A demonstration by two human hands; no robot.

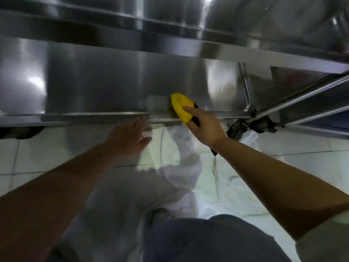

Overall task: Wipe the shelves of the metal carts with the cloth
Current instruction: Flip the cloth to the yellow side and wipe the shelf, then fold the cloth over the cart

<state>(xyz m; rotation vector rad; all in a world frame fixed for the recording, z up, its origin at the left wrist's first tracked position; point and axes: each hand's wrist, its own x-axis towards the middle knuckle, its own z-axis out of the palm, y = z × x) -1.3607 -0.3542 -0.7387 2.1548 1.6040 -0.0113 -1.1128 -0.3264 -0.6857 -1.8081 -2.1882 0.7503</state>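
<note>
Yellow cloth [181, 107], bunched, at the centre of the frame, pressed against the front lip of the steel cart shelf [117, 86]. Gripped by the right hand [204, 127], forefinger laid straight along the cloth, other fingers curled round it with a dark strip showing beneath. Left hand [128, 138] just left of centre, blurred, fingers spread and relaxed, holding nothing, close to the shelf's front rail [85, 117]; touching or apart, impossible to tell. Upper shelf [170, 25] of the cart across the top of the frame. A bent metal rod [246, 91] at the shelf's right end, slanted tubes [302, 97] beyond it at right. Below the shelf, pale floor tiles [37, 154] and a crumpled white sheet [222, 186] at lower centre. Grey trouser knee [207, 241] at the bottom edge.
</note>
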